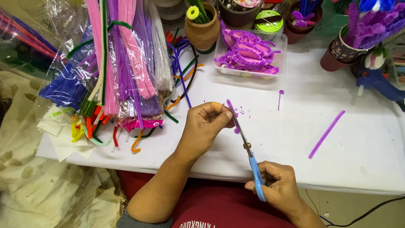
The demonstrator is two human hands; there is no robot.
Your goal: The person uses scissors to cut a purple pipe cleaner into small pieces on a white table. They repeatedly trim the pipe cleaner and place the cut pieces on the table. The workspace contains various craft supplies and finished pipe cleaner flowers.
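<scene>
Purple pipe-cleaner piece (231, 108) pinched in left hand (206, 124) fingers above white worktop (337, 160); blue-handled scissors (249, 156) gripped by right hand (278, 183) fingers, blades nearly closed; piece judged light, soft, bendable, best held near cut

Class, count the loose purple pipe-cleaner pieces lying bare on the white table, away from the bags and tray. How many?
2: a long straight piece lying diagonally at right, and a short thin piece below the clear tray. Tiny purple trimmings near the scissors are not counted.

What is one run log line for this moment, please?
left hand: holds purple pipe cleaner | right hand: holds blue-handled scissors, blades at it | surface: white table
</scene>
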